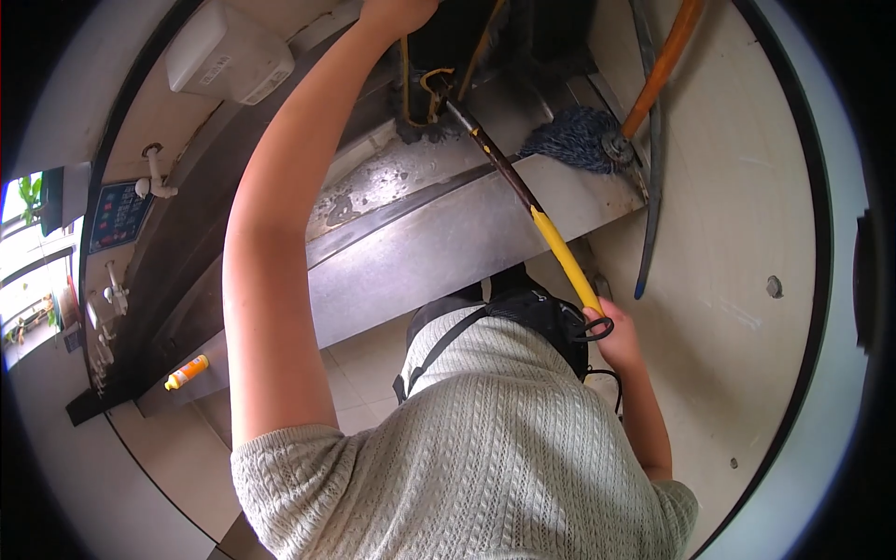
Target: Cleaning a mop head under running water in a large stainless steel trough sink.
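My right hand (616, 338) is closed around the lower end of a long pole (558, 245), near a black loop. The pole has a yellow sleeve at the grip and a dark, worn stretch with yellow scraps farther up. Its far end reaches over a metal trough (401, 173), to a dark thing with yellow edging (437, 84) whose kind I cannot make out. My left arm stretches up to the top edge, where my left hand (397, 13) is partly cut off and its fingers are hidden. That hand is nearest to the dark, yellow-edged thing.
A mop head (574, 140) with an orange handle (663, 65) rests at the trough's right end, beside a dark strip (651, 187) along the wall. An orange-yellow bottle (188, 371) stands at left on the ledge. Taps (154, 177) and a white box (229, 56) are on the left wall.
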The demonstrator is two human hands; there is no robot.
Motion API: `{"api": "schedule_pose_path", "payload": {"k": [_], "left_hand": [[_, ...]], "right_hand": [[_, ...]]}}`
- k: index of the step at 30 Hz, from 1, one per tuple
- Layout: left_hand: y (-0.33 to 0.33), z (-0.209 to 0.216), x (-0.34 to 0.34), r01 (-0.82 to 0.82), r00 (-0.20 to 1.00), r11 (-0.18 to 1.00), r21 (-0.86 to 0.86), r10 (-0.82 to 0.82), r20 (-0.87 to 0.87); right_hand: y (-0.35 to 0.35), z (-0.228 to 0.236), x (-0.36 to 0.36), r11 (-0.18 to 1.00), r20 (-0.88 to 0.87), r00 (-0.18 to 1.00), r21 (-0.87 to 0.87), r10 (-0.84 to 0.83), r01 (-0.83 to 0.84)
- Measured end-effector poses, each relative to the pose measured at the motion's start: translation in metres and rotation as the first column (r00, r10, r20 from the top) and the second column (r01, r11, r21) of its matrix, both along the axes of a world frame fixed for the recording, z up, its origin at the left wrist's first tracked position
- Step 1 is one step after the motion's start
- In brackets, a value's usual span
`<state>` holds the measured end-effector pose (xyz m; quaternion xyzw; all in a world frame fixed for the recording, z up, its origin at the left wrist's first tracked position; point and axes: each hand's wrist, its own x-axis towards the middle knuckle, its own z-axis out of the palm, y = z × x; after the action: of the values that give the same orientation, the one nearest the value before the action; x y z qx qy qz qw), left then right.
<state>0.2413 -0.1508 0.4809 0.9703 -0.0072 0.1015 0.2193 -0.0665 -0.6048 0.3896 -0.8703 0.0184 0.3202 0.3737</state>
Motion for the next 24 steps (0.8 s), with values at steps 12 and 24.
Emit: {"api": "schedule_pose_path", "payload": {"k": [12,24], "left_hand": [[0.043,-0.095,-0.025,-0.122,0.983,0.267,-0.956,0.165,-0.079],[0.07,-0.114,0.042,-0.182,0.913,0.019,-0.983,0.375,-0.161]], "right_hand": [[0.008,0.016,-0.004,1.0,0.043,0.999,-0.023,0.006,-0.005],[0.007,0.014,-0.005,0.999,0.038,0.999,-0.046,-0.01,0.012]]}}
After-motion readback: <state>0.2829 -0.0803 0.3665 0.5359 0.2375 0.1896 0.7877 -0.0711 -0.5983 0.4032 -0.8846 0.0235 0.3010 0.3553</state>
